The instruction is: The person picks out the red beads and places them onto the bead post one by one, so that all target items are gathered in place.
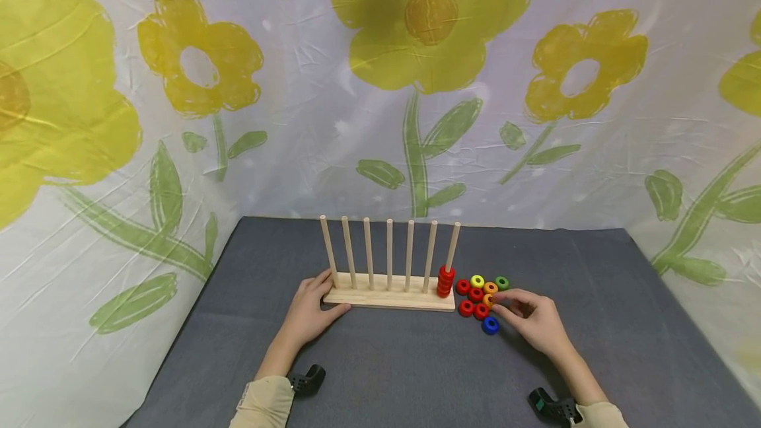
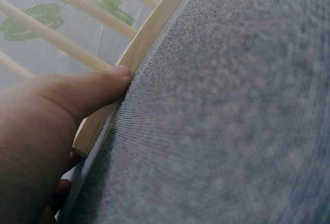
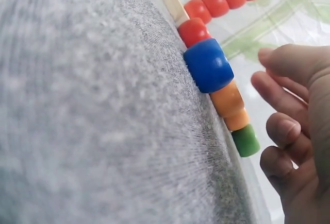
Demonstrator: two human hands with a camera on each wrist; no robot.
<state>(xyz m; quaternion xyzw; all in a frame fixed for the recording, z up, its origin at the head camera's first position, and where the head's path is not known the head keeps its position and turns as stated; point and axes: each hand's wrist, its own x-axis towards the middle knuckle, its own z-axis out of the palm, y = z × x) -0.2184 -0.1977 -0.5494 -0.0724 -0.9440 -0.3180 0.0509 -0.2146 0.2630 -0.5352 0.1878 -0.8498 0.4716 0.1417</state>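
Note:
A wooden peg rack (image 1: 389,299) with a row of upright pegs stands on the dark cloth. Stacked on its rightmost peg are several red beads (image 1: 444,283), seen side-on in the right wrist view. My left hand (image 1: 306,312) grips the left end of the base, thumb along the front edge, other fingers mostly hidden behind. Loose ring beads lie right of the rack, among them a blue bead (image 3: 209,65), a green bead (image 3: 246,140) and an orange bead (image 3: 227,98). Over these hovers my right hand (image 1: 532,319), thumb and forefinger apart with nothing between them.
A yellow bead (image 1: 477,281) and several loose red beads (image 1: 466,308) lie close to the rack's right end. Behind the table hangs a flower-printed curtain (image 1: 297,150). The dark tablecloth (image 1: 410,368) stretches out in front of the rack.

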